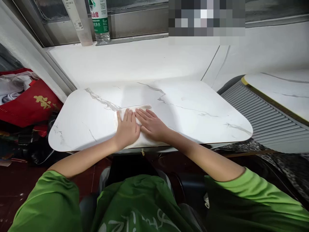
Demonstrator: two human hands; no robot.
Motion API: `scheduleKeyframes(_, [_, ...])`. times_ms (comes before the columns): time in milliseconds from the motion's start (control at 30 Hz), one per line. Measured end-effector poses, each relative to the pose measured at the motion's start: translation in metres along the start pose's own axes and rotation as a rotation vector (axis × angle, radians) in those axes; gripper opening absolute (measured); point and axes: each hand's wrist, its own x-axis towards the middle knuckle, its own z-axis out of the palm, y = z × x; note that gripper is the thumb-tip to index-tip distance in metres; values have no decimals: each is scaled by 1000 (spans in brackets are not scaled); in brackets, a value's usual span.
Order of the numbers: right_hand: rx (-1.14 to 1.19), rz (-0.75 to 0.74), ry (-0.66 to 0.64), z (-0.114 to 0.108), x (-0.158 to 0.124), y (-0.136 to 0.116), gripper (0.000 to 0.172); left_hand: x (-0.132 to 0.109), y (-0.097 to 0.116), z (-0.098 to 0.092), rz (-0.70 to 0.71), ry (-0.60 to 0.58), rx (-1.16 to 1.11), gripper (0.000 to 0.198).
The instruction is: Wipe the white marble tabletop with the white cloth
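Your left hand (127,129) lies flat, palm down, fingers stretched out and close together, gripping nothing. Your right hand (151,125) is just beside it at 3 o'clock, also flat and spread, its fingertips angled toward 11 o'clock and touching the left one's edge. Both press on a pale folded cloth (143,140), which shows past your fingertips and between your wrists. The cloth sits on the white marbled bench (193,109), at the near edge, a little left of middle.

At 12 o'clock, beyond the bench, runs a white sill (135,61). At 11 o'clock, well apart, a water bottle (99,21) with a green label stands upright on it, a white tube (79,22) just beside it. At 9 o'clock lies a red bag (31,104). At 3 o'clock is a grey ribbed panel (263,119), with a second marbled top (282,90) past it.
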Motion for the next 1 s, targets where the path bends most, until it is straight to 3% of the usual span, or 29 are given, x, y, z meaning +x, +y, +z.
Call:
scheduleKeyframes(167, [-94, 17, -21, -12, -42, -1, 65, -2, 28, -1, 76, -117, 16, 57])
scheduleKeyframes(333, [-142, 113, -54, -14, -45, -3, 65, 10, 30, 0, 126, -128, -48, 58])
scheduleKeyframes(600, [-95, 485, -59, -11, 3, 8, 65, 60, 16, 6, -25, -181, -92, 58])
scheduleKeyframes(833, [-7, 391, -44, -13, 63, 75, 64, 128, -2, 22, -159, -85, -91, 59])
scheduleKeyframes(1000, [-21, 408, -19, -7, 102, 116, 63, 179, -23, 31, -123, -77, -83, 59])
